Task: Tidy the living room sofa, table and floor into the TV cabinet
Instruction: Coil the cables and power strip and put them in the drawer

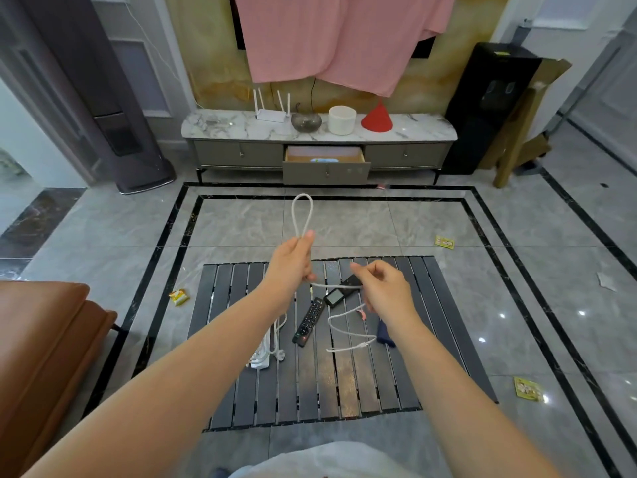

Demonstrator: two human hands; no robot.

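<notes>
Your left hand (293, 260), raised at frame centre, pinches a folded loop of the white cable (302, 215), which stands above the fingers. The cable looks light and limp, so gather it near the folds. Your right hand (386, 288), just right of centre, pinches the next stretch; the tail lies on the table (241, 374).

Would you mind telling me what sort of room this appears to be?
Most likely a home living room: a marble-topped TV cabinet with a router, a brown sofa, and a low slatted table.
</notes>
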